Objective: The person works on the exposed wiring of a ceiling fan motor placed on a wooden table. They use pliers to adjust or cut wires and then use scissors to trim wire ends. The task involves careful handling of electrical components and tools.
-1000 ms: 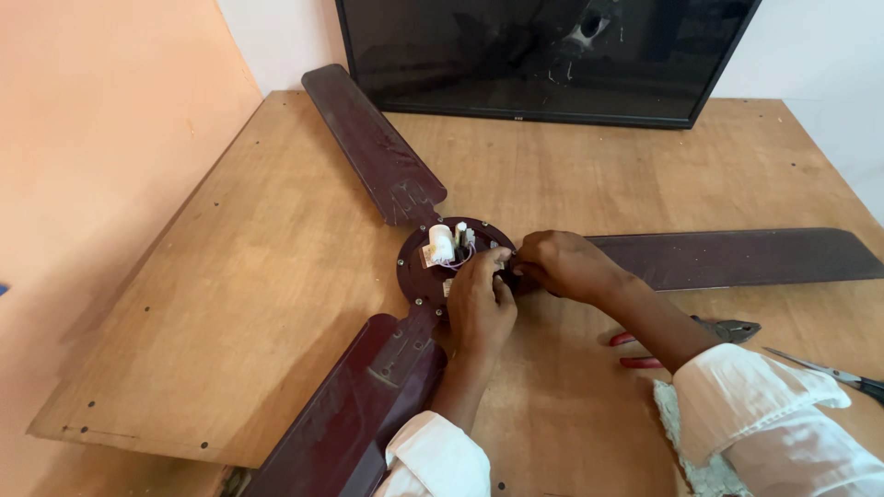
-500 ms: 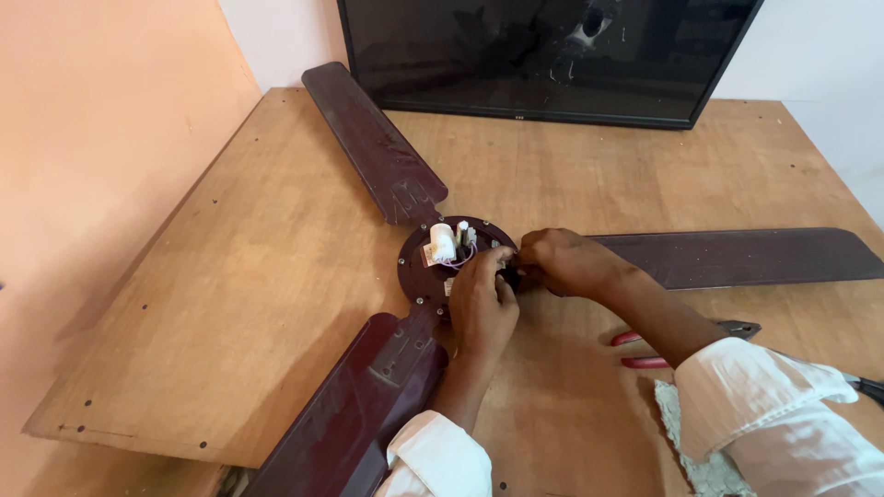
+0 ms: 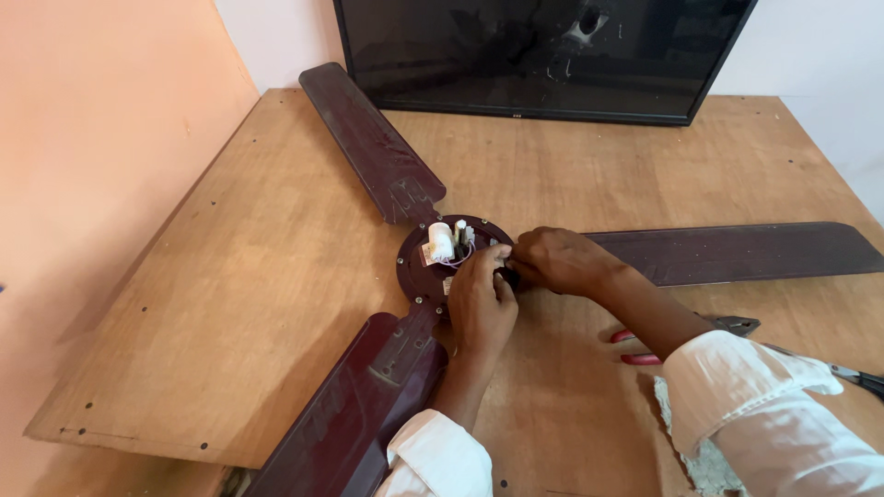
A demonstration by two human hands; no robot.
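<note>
A dark maroon ceiling fan lies flat on the wooden table (image 3: 276, 239), its three blades spread out. Its round hub (image 3: 419, 271) is open on top, showing a white capacitor (image 3: 441, 241) and thin wires. My left hand (image 3: 481, 304) rests on the hub's near right edge with the fingers curled in. My right hand (image 3: 560, 260) meets it from the right, fingertips pinched at the hub's rim. What the fingers pinch is hidden between the two hands.
A dark flat screen (image 3: 543, 55) stands at the table's back edge. Red-handled pliers (image 3: 709, 329) lie under my right forearm. Another metal tool (image 3: 852, 375) lies at the right. An orange wall (image 3: 101, 147) runs along the left.
Both hands stay at the hub's right edge. The fingers have shifted only slightly.
</note>
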